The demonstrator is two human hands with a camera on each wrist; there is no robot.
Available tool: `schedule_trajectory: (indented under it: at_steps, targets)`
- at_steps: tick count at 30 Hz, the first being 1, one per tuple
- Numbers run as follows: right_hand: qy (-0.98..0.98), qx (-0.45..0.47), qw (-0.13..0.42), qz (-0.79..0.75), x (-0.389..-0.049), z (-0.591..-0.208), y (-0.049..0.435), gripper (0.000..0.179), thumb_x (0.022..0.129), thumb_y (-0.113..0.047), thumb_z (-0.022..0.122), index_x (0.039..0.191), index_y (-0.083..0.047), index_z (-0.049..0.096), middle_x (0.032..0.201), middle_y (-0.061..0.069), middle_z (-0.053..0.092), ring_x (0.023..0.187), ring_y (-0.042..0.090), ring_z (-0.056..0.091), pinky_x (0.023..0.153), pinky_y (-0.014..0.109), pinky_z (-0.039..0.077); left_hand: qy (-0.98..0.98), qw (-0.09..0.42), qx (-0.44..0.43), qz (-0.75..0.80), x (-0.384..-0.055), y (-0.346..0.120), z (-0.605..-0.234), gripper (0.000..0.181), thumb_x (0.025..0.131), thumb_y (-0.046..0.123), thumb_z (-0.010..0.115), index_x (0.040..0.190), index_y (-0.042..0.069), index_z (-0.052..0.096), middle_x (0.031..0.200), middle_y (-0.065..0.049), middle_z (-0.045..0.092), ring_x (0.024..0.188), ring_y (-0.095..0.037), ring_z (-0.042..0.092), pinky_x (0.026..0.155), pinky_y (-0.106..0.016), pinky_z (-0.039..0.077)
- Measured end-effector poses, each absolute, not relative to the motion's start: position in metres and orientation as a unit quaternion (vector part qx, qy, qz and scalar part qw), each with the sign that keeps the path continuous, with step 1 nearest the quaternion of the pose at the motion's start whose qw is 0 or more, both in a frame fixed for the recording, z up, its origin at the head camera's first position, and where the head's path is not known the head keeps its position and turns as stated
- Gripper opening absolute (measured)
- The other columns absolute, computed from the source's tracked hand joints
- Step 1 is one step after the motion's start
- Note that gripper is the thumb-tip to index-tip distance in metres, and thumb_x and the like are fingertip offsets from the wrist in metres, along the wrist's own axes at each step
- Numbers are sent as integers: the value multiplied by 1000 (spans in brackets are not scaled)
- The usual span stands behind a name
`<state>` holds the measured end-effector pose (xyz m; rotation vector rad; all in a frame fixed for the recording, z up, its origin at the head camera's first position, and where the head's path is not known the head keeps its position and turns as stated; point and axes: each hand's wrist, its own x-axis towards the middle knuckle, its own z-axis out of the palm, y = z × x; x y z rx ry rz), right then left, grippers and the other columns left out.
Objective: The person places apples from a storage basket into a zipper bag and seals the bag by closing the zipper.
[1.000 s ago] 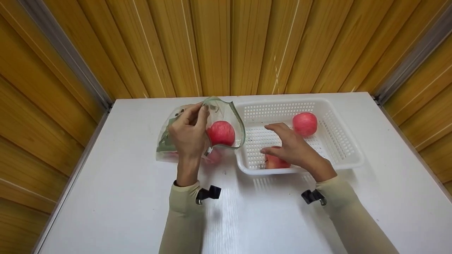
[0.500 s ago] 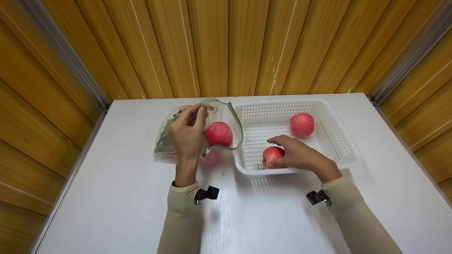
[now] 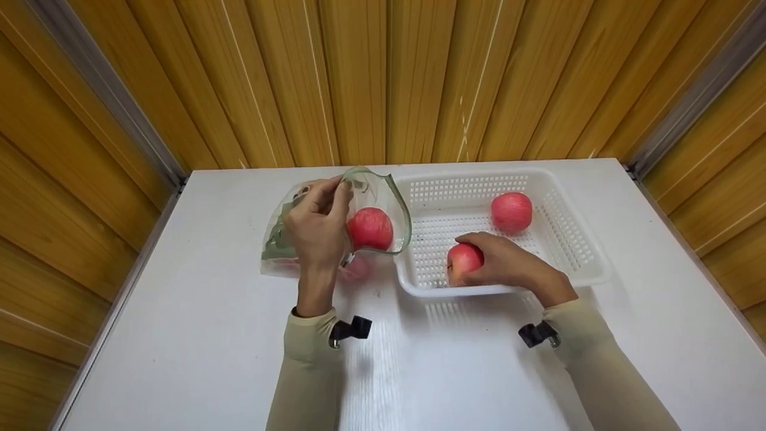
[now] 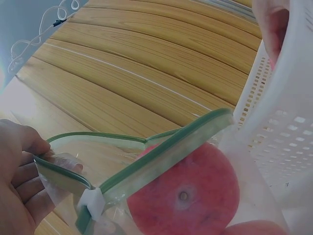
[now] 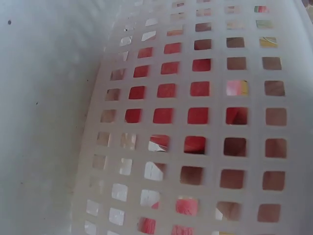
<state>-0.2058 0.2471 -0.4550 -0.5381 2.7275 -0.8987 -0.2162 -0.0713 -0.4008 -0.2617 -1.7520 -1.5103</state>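
My left hand (image 3: 318, 230) pinches the rim of a clear zip bag (image 4: 146, 171) with a green edge and a white slider (image 4: 92, 201), its mouth spread open toward the basket. A red apple (image 3: 371, 228) shows inside the mouth, and more red shows through the plastic below it. Inside the white basket (image 3: 583, 272), near its front wall, my right hand (image 3: 508, 262) grips a second apple (image 3: 464, 263), thumb on the near side and fingers over the top. In the right wrist view the basket wall (image 5: 183, 127) covers most of that hand and apple.
Another apple (image 3: 511, 212) sits at the back right of the basket. The basket stands right beside the bag on a white table (image 3: 209, 335). Wood-patterned panels (image 3: 419, 84) rise behind the table and on both sides.
My right hand has come down over the front apple in the basket and closed its fingers round it. The left hand keeps its hold on the bag, almost still.
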Motion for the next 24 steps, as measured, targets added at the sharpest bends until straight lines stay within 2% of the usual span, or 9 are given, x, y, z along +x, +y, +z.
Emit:
schedule_trajectory:
  at_steps: [6, 24]
  targets:
    - [929, -182, 88, -310, -209, -458, 246, 69, 85, -27, 86, 143, 0, 62, 133, 12, 67, 119, 32, 62, 106, 53, 51, -686, 401, -107, -598, -217, -72, -401, 12, 97, 3, 77, 105, -4, 81, 92, -6, 80, 80, -13, 78, 73, -28, 64]
    - [918, -178, 16, -354, -211, -457, 245, 82, 80, -31, 96, 147, -4, 59, 138, 10, 64, 124, 31, 60, 105, 53, 53, -686, 394, -103, -603, -216, -71, -401, 12, 97, 4, 78, 106, -4, 81, 94, -7, 80, 82, -13, 78, 74, -29, 64]
